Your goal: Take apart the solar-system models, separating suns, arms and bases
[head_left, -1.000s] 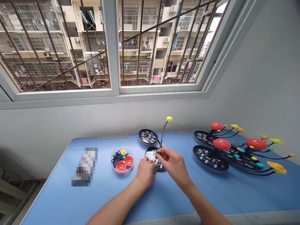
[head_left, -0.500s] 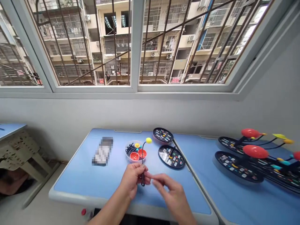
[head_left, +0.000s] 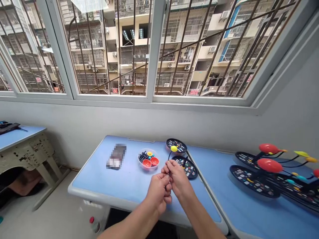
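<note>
Yellow-ball stick: it is sticking up from the two hands, in front of the counter's middle, with its black stem bending a little under the ball.
Right hand: its fingers are pinching the stem below the ball.
Left hand: its fingers are curling around the low end of the stem, just to the left of and nearer than the right hand.
Clear bowl: it is sitting on the counter, to the left of the stick and a bit farther off. It is holding black sticks, two red half balls and a yellow piece.
Near black disk: it is lying just past the right hand, and a short black post is poking up from it.
Far black disk: it is resting behind the near one, close to the wall.
Built toys: they are standing together on the right, showing red balls and bendy arms on black bases.
Blurred thing: it is lying on the left, so I am not telling what it is.
Bottle: it is standing on the floor at the near left, wearing a red cap.
</note>
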Demonstrator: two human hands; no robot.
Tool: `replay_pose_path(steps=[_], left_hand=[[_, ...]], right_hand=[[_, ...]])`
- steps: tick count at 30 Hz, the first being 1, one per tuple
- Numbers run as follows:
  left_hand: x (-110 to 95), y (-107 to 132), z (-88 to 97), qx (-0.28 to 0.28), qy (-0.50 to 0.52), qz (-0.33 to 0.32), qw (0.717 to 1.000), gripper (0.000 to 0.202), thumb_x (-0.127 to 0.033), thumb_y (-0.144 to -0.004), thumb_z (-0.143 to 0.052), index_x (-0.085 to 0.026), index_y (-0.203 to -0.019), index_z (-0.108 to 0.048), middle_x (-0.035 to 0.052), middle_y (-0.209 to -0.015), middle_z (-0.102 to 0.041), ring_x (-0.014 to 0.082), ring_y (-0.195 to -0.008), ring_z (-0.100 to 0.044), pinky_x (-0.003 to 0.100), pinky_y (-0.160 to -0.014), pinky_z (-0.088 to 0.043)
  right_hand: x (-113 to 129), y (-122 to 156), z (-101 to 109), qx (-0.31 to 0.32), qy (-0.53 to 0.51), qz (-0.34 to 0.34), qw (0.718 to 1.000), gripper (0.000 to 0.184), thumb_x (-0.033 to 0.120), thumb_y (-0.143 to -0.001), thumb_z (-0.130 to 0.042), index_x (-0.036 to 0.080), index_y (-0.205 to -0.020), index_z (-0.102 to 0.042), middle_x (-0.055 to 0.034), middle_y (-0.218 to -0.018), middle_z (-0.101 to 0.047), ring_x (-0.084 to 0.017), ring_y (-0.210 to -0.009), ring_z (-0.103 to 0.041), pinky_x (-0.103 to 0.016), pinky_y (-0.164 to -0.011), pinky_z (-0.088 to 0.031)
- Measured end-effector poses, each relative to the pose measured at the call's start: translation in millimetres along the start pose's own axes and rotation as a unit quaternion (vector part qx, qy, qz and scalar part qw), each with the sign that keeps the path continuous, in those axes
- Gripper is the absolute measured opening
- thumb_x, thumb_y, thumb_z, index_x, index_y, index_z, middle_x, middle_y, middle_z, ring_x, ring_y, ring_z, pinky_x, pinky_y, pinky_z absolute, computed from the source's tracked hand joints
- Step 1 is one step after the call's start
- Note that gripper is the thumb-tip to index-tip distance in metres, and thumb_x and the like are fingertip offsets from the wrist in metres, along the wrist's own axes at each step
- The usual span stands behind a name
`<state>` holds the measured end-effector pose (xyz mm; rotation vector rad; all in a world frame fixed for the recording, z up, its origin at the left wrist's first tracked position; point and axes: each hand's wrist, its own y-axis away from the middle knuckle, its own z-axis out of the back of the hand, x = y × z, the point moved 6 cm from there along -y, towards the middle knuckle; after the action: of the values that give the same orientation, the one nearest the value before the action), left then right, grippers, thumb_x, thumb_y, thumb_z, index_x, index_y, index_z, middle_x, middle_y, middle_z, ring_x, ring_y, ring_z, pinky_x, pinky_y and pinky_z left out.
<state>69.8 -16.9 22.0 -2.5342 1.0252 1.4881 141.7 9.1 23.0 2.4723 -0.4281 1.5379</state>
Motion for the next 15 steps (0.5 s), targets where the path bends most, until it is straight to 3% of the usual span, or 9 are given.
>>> replay_pose_path(steps=[5,7,10,13,15], left_hand=[[5.3,21.4,-12.5,-0.03,-0.058,0.032,0.997,0.028,-0.041,-0.062,-0.06,-0.019,-0.064,-0.043,-0.0122,-0.037,-0.028,0.0012,-0.032,-0.011,0.02,-0.036,-0.003],[1.6,26.5,-10.4,-0.022,-0.072,0.035,0.997,0.029,-0.044,-0.062,-0.059,-0.019,-0.066,-0.045,-0.0123,-0.037,-0.026,0.0021,-0.033,-0.011,0.019,-0.036,-0.003],[-31.9,19.5,9.0,-0.072,-0.063,-0.046,0.994,0.033,-0.046,-0.059,-0.061,-0.02,-0.066,-0.043,-0.0115,-0.039,-0.031,0.0024,-0.034,-0.016,0.019,-0.037,-0.009],[-80.6,2.1,26.2,-0.098,-0.068,-0.155,0.981,0.036,-0.044,-0.057,-0.067,-0.018,-0.067,-0.044,-0.0107,-0.044,-0.036,0.0022,-0.037,-0.023,0.019,-0.039,-0.015],[-103.6,-12.0,32.3,-0.097,-0.096,-0.182,0.974,0.037,-0.043,-0.056,-0.069,-0.017,-0.073,-0.051,-0.0108,-0.045,-0.036,0.0027,-0.037,-0.024,0.019,-0.04,-0.016]], right_hand=[[37.5,-48.3,9.7,-0.025,-0.026,0.026,0.999,0.038,0.036,-0.06,-0.07,0.022,-0.055,-0.035,0.0123,-0.04,-0.027,-0.005,-0.037,-0.032,-0.02,-0.04,-0.032],[56.8,-60.3,9.2,-0.015,-0.032,0.033,0.999,0.035,0.034,-0.059,-0.071,0.021,-0.056,-0.038,0.0118,-0.043,-0.03,-0.004,-0.038,-0.032,-0.021,-0.043,-0.034],[65.9,-58.0,-7.9,0.054,-0.021,0.017,0.998,0.03,0.035,-0.059,-0.072,0.02,-0.061,-0.047,0.0099,-0.045,-0.037,-0.006,-0.042,-0.038,-0.024,-0.047,-0.036],[48.0,-41.1,-35.2,0.15,-0.003,-0.03,0.988,0.032,0.043,-0.061,-0.071,0.019,-0.065,-0.05,0.009,-0.044,-0.041,-0.008,-0.044,-0.042,-0.024,-0.048,-0.034],[31.7,-32.2,-49.3,0.191,-0.003,-0.059,0.98,0.034,0.045,-0.063,-0.07,0.018,-0.066,-0.05,0.0088,-0.043,-0.042,-0.008,-0.043,-0.042,-0.022,-0.048,-0.032]])
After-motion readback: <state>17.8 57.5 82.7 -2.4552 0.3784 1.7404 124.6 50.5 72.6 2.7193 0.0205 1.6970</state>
